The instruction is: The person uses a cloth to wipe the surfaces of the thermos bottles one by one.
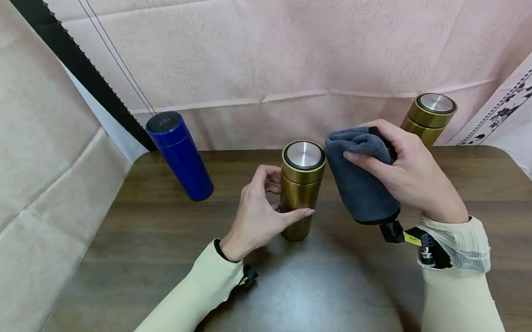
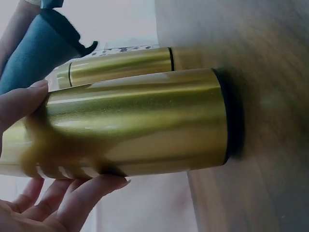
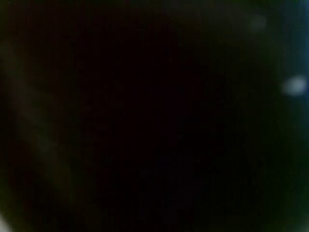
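Note:
A gold thermos flask (image 1: 301,194) with a silver-topped lid is upright near the middle of the wooden table. My left hand (image 1: 260,216) grips its body, thumb on the near side and fingers round the left side. From the left wrist, the flask (image 2: 149,123) lies across the picture, showing its black base. To the right of it, my right hand (image 1: 404,168) holds a folded dark grey-blue cloth (image 1: 363,179) between thumb and fingers. The cloth's upper left edge is close to the flask's lid; whether they touch I cannot tell. The right wrist view is almost wholly dark.
A blue flask (image 1: 181,157) with a lit display on its lid stands at the back left. Behind my right hand, partly hidden, is a second gold flask (image 1: 428,116). A pale patterned cloth (image 1: 284,44) hangs along the table's (image 1: 114,261) back edge.

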The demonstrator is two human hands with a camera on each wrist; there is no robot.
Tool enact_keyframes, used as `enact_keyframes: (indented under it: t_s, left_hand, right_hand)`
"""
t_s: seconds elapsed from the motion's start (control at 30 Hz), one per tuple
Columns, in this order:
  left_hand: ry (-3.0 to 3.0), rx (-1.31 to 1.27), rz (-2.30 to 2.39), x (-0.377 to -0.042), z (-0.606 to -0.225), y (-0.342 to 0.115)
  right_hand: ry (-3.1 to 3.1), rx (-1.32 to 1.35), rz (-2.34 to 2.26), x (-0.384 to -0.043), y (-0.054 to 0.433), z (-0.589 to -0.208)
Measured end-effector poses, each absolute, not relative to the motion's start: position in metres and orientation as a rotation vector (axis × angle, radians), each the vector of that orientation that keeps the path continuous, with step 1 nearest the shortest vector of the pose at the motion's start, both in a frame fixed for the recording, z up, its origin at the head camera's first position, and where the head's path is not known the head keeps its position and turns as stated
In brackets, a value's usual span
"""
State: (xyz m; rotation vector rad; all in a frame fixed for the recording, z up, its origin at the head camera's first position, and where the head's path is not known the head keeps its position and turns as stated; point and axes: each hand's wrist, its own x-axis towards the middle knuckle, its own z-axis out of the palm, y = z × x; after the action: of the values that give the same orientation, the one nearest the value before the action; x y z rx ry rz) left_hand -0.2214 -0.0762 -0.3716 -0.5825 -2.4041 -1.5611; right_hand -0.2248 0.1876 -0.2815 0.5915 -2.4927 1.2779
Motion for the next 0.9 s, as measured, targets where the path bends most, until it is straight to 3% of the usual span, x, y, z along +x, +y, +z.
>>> enact_keyframes:
  t_s: [0.63,0.9]
  left_hand:
    - [-1.689,-0.748,-1.877,-0.208,-0.308,-0.109]
    - [-1.349,-0.706,-1.980,-0.201,-0.290,-0.121]
  right_hand:
    - [-2.570,0.860,1.249,-0.220,0.191,-0.280]
    - [-2.548,0.953,1.115,-0.220,0.185,-0.282]
